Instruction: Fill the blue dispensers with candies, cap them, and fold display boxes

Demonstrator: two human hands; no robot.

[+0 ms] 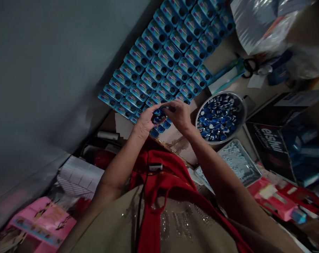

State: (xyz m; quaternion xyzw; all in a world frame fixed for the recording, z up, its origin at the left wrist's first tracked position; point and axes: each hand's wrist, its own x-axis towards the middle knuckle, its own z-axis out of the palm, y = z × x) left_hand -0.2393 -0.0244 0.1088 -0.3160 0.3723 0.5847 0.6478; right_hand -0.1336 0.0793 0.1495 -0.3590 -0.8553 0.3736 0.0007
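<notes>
Blue discs (pixel 157 112) in cupped left hand (pixel 146 120); right hand (pixel 180 114) narrowed at them, grip on one cannot be told. Printed blue cases (pixel 159 65) ranked beyond, most showing dark round spots. Metal bowl (pixel 239 111) amply stocked: much apparently left, finished share unclear. Worktop (pixel 221 54) crowded; grey wall (pixel 56 52) alongside, light dim.
</notes>
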